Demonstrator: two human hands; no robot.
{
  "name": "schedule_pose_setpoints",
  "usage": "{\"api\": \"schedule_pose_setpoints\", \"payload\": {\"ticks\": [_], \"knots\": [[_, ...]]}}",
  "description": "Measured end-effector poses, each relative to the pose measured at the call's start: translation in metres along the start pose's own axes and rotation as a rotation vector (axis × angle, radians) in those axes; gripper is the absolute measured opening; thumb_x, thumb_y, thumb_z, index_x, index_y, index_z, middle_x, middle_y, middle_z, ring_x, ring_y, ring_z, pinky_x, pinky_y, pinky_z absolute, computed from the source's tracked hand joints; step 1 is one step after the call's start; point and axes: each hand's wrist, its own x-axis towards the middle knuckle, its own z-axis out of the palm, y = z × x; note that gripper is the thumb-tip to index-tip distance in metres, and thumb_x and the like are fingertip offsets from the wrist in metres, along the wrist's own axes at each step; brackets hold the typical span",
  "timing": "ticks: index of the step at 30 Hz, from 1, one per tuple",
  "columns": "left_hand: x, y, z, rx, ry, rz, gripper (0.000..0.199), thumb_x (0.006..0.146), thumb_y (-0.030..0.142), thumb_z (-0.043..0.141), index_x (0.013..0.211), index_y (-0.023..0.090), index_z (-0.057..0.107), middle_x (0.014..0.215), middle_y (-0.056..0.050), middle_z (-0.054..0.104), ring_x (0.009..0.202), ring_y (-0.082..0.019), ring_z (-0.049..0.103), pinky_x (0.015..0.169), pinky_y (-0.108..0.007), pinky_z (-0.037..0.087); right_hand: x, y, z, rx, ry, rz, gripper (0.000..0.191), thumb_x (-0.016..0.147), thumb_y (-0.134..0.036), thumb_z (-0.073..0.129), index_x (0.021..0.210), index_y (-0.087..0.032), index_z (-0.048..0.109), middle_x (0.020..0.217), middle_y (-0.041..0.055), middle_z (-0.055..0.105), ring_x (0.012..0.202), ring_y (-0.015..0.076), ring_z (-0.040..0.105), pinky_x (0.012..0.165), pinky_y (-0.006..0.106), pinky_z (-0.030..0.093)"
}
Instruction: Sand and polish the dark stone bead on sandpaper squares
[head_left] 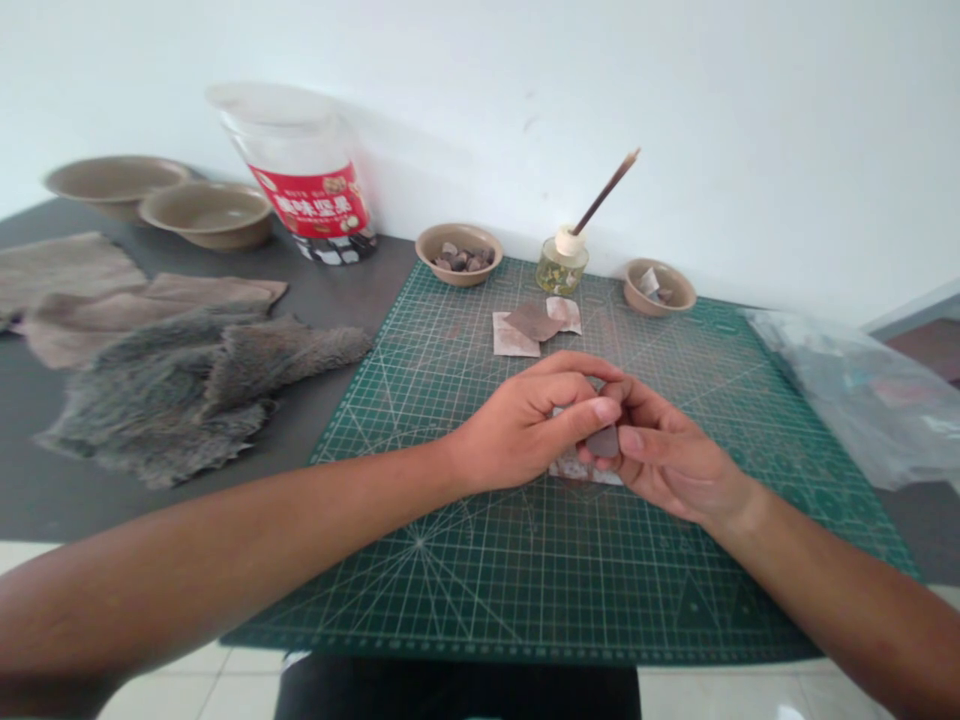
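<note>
Above the middle of the green cutting mat (465,560), my hands meet around a small flat grey-brown stone (602,441). My left hand (529,420) is closed, its thumb pressed near the top of the stone. From the other side my right hand (671,450) pinches it with thumb and curled fingers. The fingers cover much of the stone. Under them lies a whitish, brown-stained sheet (581,468), partly hidden. Beyond the hands, several worn squares of what looks like sandpaper (534,322) overlap on the mat.
A bowl of small stones (459,279), a glass bottle with a brush-like stick (562,265) and a bowl with scraps (658,300) line the back. Left are grey rags (165,390), larger bowls (210,228) and a red-labelled jar (319,200). Clear plastic (862,390) lies right.
</note>
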Motion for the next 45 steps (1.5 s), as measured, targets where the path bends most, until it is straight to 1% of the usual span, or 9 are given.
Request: {"api": "schedule_pose_setpoints", "payload": {"ticks": [4, 14, 20, 25, 28, 32, 36, 39, 45], "knots": [[0.0, -0.001, -0.002, 0.063, -0.015, 0.05, 0.03, 0.102, 0.03, 0.051, 0.081, 0.018, 0.069, 0.117, -0.008, 0.071, 0.122, -0.019, 0.062, 0.104, -0.036, 0.052, 0.0, 0.0, 0.0, -0.015, 0.057, -0.001, 0.017, 0.088, -0.022, 0.076, 0.099, -0.022, 0.063, 0.088, -0.0015, 0.073, 0.084, 0.0138, 0.073, 0.08, 0.027, 0.062], [-0.003, -0.002, -0.003, 0.061, -0.022, 0.142, 0.013, 0.097, 0.024, 0.059, 0.104, 0.018, 0.067, 0.133, -0.012, 0.062, 0.126, -0.021, 0.06, 0.107, -0.036, 0.049, -0.001, -0.001, -0.003, 0.02, 0.14, -0.063, 0.021, 0.085, -0.019, 0.078, 0.102, -0.022, 0.066, 0.091, -0.0036, 0.069, 0.079, 0.0067, 0.069, 0.077, 0.015, 0.059], [-0.004, -0.002, -0.002, 0.051, -0.022, 0.123, 0.016, 0.092, 0.03, 0.067, 0.1, 0.018, 0.061, 0.132, -0.014, 0.06, 0.127, -0.023, 0.058, 0.107, -0.039, 0.048, 0.001, 0.0, 0.001, -0.061, 0.157, -0.051, 0.021, 0.085, -0.024, 0.077, 0.101, -0.025, 0.063, 0.093, -0.0015, 0.068, 0.083, 0.013, 0.069, 0.074, 0.025, 0.061], [-0.004, -0.004, 0.001, 0.065, -0.047, 0.095, 0.025, 0.087, 0.035, 0.073, 0.098, 0.019, 0.056, 0.132, -0.014, 0.057, 0.129, -0.024, 0.055, 0.107, -0.041, 0.048, 0.002, 0.0, 0.002, -0.173, 0.168, -0.052, 0.021, 0.086, -0.03, 0.076, 0.1, -0.025, 0.06, 0.092, -0.0003, 0.066, 0.081, 0.0153, 0.067, 0.067, 0.027, 0.059], [-0.005, -0.005, -0.003, 0.064, -0.079, 0.027, 0.033, 0.085, 0.034, 0.073, 0.107, 0.02, 0.053, 0.136, -0.014, 0.054, 0.126, -0.025, 0.056, 0.103, -0.042, 0.05, 0.001, -0.004, -0.007, -0.36, 0.179, -0.093, 0.017, 0.089, -0.028, 0.073, 0.1, -0.025, 0.06, 0.093, -0.0003, 0.064, 0.082, 0.0147, 0.065, 0.068, 0.025, 0.055], [-0.004, -0.012, -0.018, 0.227, -0.191, -0.135, 0.033, 0.082, 0.018, 0.059, 0.114, 0.019, 0.05, 0.123, -0.01, 0.061, 0.108, -0.023, 0.062, 0.091, -0.041, 0.054, -0.002, -0.011, -0.016, -0.9, 0.26, -0.26, 0.014, 0.092, -0.02, 0.066, 0.105, -0.025, 0.061, 0.104, 0.0017, 0.063, 0.091, 0.0151, 0.063, 0.077, 0.026, 0.053], [-0.004, -0.02, -0.031, 0.526, -0.426, -0.032, 0.03, 0.076, 0.02, 0.06, 0.106, 0.017, 0.06, 0.118, -0.01, 0.063, 0.115, -0.029, 0.056, 0.106, -0.048, 0.043, -0.004, -0.009, -0.012, -1.434, 0.109, -0.431, 0.016, 0.093, -0.012, 0.06, 0.105, -0.023, 0.062, 0.11, 0.0052, 0.063, 0.102, 0.0181, 0.062, 0.09, 0.032, 0.051], [-0.006, -0.022, -0.032, 0.629, -0.446, -0.007, 0.034, 0.079, 0.032, 0.065, 0.109, 0.018, 0.063, 0.122, -0.01, 0.062, 0.119, -0.031, 0.053, 0.109, -0.049, 0.04, -0.003, -0.001, -0.007, -1.601, -0.015, -0.429, 0.014, 0.096, -0.013, 0.059, 0.107, -0.02, 0.062, 0.112, 0.0072, 0.063, 0.105, 0.0193, 0.061, 0.095, 0.035, 0.05], [-0.009, -0.021, -0.027, 0.704, -0.46, 0.011, 0.038, 0.08, 0.042, 0.068, 0.109, 0.017, 0.062, 0.127, -0.011, 0.059, 0.122, -0.032, 0.05, 0.111, -0.048, 0.037, -0.001, 0.002, -0.006, -1.829, -0.084, -0.352, 0.011, 0.099, -0.025, 0.058, 0.102, -0.018, 0.065, 0.106, 0.0084, 0.067, 0.092, 0.0239, 0.058, 0.086, 0.043, 0.051]]}}
